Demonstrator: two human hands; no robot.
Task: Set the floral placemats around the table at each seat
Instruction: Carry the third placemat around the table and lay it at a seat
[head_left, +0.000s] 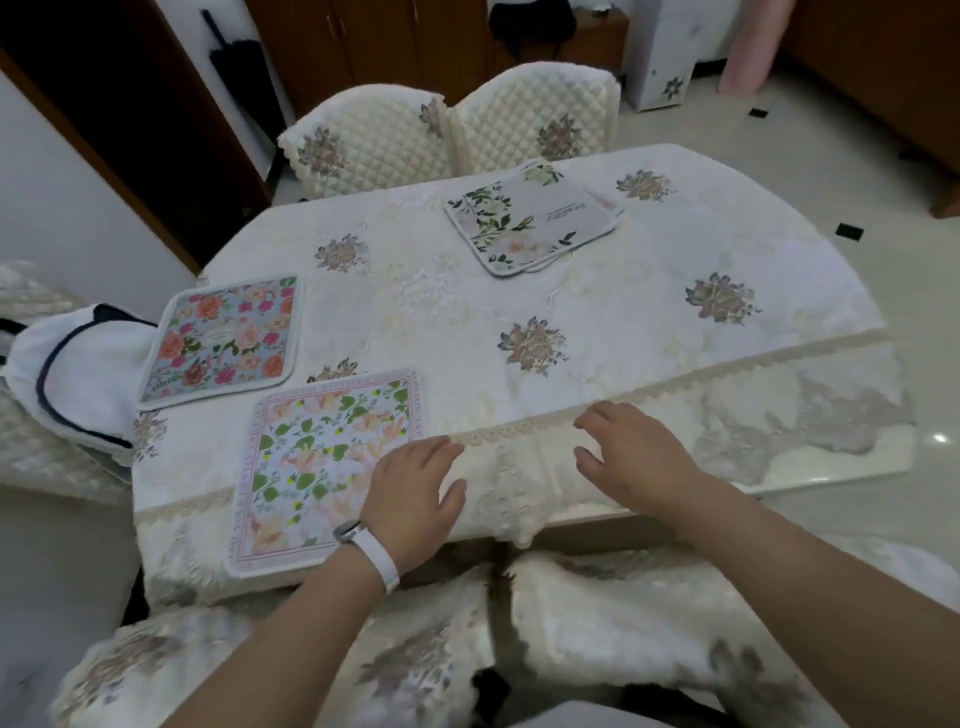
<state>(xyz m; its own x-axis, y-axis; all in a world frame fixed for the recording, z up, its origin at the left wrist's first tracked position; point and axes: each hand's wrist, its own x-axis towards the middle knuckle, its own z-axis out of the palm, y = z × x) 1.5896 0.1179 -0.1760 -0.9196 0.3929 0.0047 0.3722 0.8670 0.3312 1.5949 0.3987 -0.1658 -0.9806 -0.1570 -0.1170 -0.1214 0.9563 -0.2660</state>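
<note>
Cream embroidered cloth covers the surface (623, 291), with quilted chairs (452, 130) at the far side. Three lots of floral placemats lie on it — a small stack (524, 223) far, a rose mat (223, 338) left, a leaf mat (322, 462) near. Both hands — left (415, 493) at the leaf mat's right edge, right (634, 452) on the cloth — are spread flat, grasping nothing.

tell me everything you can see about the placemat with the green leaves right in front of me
The green-leaf placemat is a flat, soft-looking fabric square with rounded corners. It has a white ground printed with green leaves, peach flowers and small yellow spots, framed by a pink border carrying lettering too blurred to read. It lies on the tablecloth at the near left, slightly rotated, its near edge hanging over the table's edge. The left hand rests on its right edge, fingers spread.
</note>
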